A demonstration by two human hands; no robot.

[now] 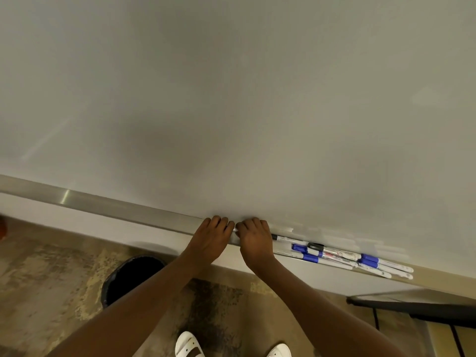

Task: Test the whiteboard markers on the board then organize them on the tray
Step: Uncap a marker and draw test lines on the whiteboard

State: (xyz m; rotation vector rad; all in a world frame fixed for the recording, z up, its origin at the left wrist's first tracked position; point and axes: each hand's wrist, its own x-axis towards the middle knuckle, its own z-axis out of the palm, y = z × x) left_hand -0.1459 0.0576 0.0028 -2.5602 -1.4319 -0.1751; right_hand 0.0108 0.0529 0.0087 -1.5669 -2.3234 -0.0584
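- Left hand (213,235): knuckles up at the tray's front lip, fingers curled under. What they clasp is hidden, so the grip cannot be told.
- Right hand (255,240): just beside the left fingertips and almost touching them, fingers likewise curled. Its grip cannot be told either.
- Pale sliver (235,230): shows in the gap between the two sets of fingertips. It is probably a marker barrel shared by both hands, but too small to confirm.
- Markers (334,255): a loose cluster lying along the tray, beginning just beyond the right fingers and running away from them. The barrels are slim and white, with blue caps on most and black on two.
- Handling (judged): light, stiff, smooth plastic cylinders, apt to roll or slip. Best pinched mid-barrel, with the other fingers pulling the cap straight off.
- Tray (128,210): a narrow brushed-metal ledge with a slight sheen, stretching well past the left fingers.
- Board (231,99): smooth and flat, with no fresh ink visible above the fingertips.
- Bin (131,276): round and dark, on the mottled floor (51,266) below the left wrist.
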